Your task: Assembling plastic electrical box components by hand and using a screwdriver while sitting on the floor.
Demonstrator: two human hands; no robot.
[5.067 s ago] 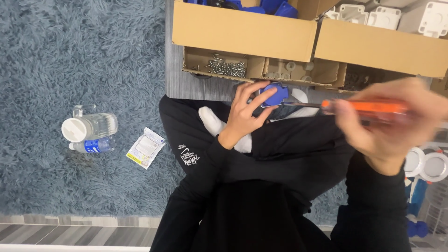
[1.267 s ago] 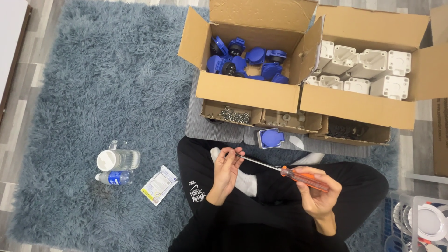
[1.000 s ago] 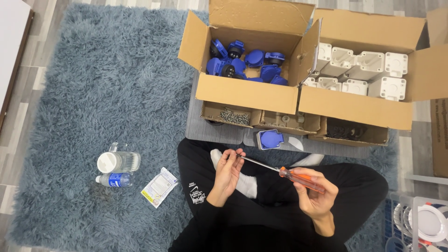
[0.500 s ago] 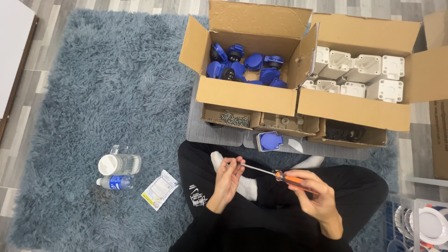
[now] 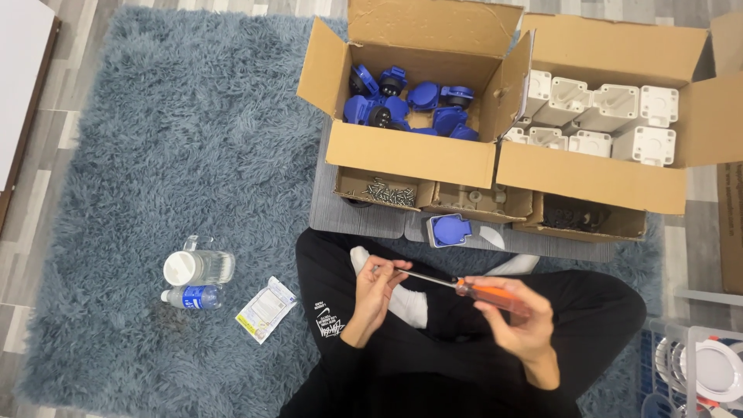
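R hand (image 5: pixel 520 321) is wrapped round the orange handle of a screwdriver (image 5: pixel 464 288), palm up over the lap; shaft runs left and slightly up to the L hand (image 5: pixel 377 288). L hand fingers pinch at the shaft tip, closed on it; whether a screw sits there is too small to tell. Both hands hover above crossed legs in black trousers w/ a small white logo just left of the L wrist, white sock under the shaft.

Just beyond the hands, on a grey mat: 1 blue socket cover (image 5: pixel 450 230), w/ a white curved piece beside it. Behind that, 3 low open cardboard trays in a row: left tray (image 5: pixel 382 190) holds loose silver screws, middle tray (image 5: pixel 480 200) holds pale parts, right tray (image 5: pixel 587 219) holds dark small bits.

Further out, 2 big cardboard boxes w/ flaps open: the one beyond the L hand (image 5: pixel 410 151) has blue round-capped parts, approx 8 visible; the one beyond the R hand (image 5: pixel 592 176) has white square housings, 8 visible.

Well left of the L hand, on the shaggy blue-grey rug (image 5: pixel 155 155): 1 clear jar w/ white lid (image 5: pixel 198 267) on its side, 1 small bottle w/ blue label (image 5: pixel 190 296) touching it, 1 flat white-yellow sachet (image 5: pixel 265 309) nearer the knee. Far right of the R hand: a clear bin w/ white round fittings (image 5: pixel 708 370).
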